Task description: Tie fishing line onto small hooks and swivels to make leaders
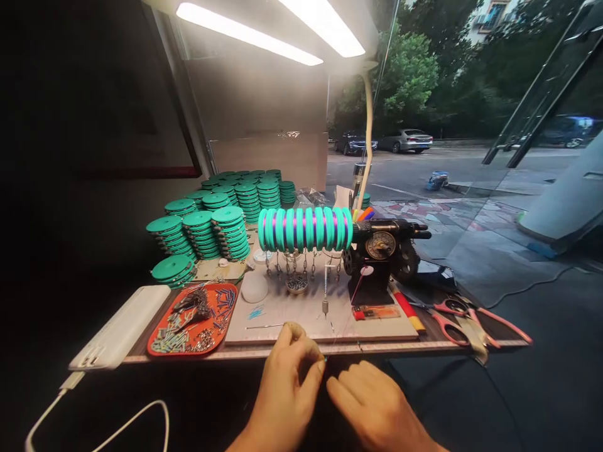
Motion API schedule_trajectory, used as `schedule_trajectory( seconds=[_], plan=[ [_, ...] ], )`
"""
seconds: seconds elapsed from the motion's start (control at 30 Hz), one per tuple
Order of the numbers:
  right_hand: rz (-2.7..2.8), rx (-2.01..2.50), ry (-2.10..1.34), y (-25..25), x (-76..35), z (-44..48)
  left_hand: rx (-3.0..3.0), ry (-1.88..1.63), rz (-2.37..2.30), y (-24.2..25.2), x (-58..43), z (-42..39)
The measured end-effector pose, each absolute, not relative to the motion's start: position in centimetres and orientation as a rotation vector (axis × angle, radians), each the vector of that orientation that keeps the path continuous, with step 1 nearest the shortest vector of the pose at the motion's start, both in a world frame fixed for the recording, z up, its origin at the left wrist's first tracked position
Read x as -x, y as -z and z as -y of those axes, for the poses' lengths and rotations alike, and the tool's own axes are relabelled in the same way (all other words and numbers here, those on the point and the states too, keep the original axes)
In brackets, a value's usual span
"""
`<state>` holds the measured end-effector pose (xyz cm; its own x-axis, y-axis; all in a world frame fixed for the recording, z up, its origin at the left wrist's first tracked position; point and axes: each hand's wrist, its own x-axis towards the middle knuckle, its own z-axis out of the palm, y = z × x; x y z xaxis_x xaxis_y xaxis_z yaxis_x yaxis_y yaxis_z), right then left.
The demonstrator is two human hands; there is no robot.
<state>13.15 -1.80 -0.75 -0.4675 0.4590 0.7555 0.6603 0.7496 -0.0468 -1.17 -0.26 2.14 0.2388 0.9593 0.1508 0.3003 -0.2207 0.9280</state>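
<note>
Just in front of the board's front edge, my left hand (289, 380) is closed in a pinch, with a tiny green bit at its fingertips too small to name. A thin metal needle (264, 326) reaches left from beside its knuckles; whether it is held or lies on the board I cannot tell. Close by, my right hand (372, 402) is closed with the fingers curled under, hiding whatever is in them. A fine line shows faintly above the hands. Behind them, a row of turquoise spools (306, 229) sits on a black winder (381, 248), with small metal swivels hanging below.
On the left are a red tray (229, 295) of small fittings, a white power bank (120, 326) and stacked green spools (230, 229). A white dome (254, 287) and a bowl of beads (297, 284) stand mid-board. Rightward lie a lighter (377, 312) and scissors (447, 326).
</note>
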Motion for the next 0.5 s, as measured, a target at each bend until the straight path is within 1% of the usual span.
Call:
schedule_trajectory(
  seconds=[0.07, 0.13, 0.23, 0.33, 0.5],
  plan=[
    [2.258, 0.718, 0.33, -1.0, -12.7, 0.7, -1.782, -1.049, -1.216, -2.0, 1.6, 0.7],
    [2.394, 0.618, 0.234, -2.8, -12.2, -1.1, -1.707, -1.075, -1.198, -2.0, 1.9, 1.0],
    [2.581, 0.599, 0.068, -4.8, -11.7, -3.9, -1.558, -1.085, -1.2, -2.0, 2.4, 0.8],
    [2.653, 0.625, 0.041, -5.2, -11.4, -5.3, -1.507, -1.084, -1.214, -2.0, 2.7, 0.2],
    [2.689, 0.696, 0.015, -4.6, -11.4, -4.9, -1.568, -1.07, -1.3, -1.8, 2.6, -0.1]
  ],
)
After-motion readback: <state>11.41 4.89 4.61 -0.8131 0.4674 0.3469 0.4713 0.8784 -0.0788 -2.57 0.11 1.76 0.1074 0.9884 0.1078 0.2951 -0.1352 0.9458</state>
